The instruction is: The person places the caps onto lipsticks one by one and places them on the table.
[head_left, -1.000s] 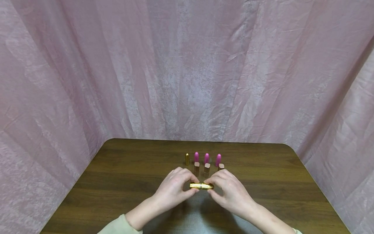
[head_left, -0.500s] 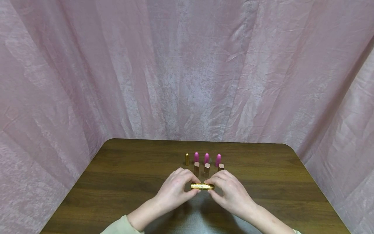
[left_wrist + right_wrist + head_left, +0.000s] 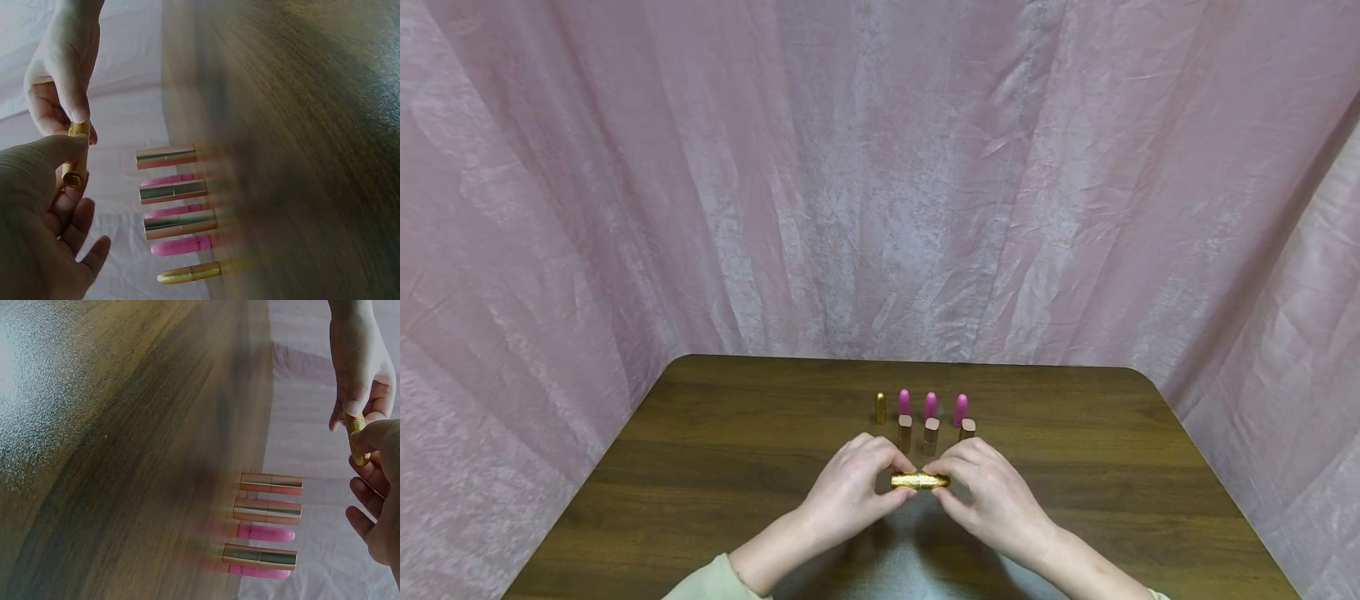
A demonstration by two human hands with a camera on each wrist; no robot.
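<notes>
A patterned gold lipstick tube (image 3: 920,481) lies level between my two hands, above the table. My left hand (image 3: 852,487) pinches its left end between thumb and fingers. At the other end, the rounded tip is pinched by my right hand (image 3: 992,496). In the left wrist view the flat round end of the lipstick tube (image 3: 74,175) faces the camera. Fingertips cover parts of it in both wrist views. Beyond the hands stand three rose-gold tubes, the left one (image 3: 905,432) and middle one (image 3: 931,436) plain to see, the right one (image 3: 967,428) partly behind my right hand.
Behind the rose-gold tubes stand three pink round-topped tubes (image 3: 931,405) and, to their left, another gold tube (image 3: 881,408). All are upright on the brown wooden table (image 3: 737,425). A pink curtain (image 3: 895,208) hangs past its far edge.
A dark band, then a narrower bright seam, showed at the gold tube's middle; now its two parts look joined. The left hand has shifted slightly right. The standing tubes have not moved.
</notes>
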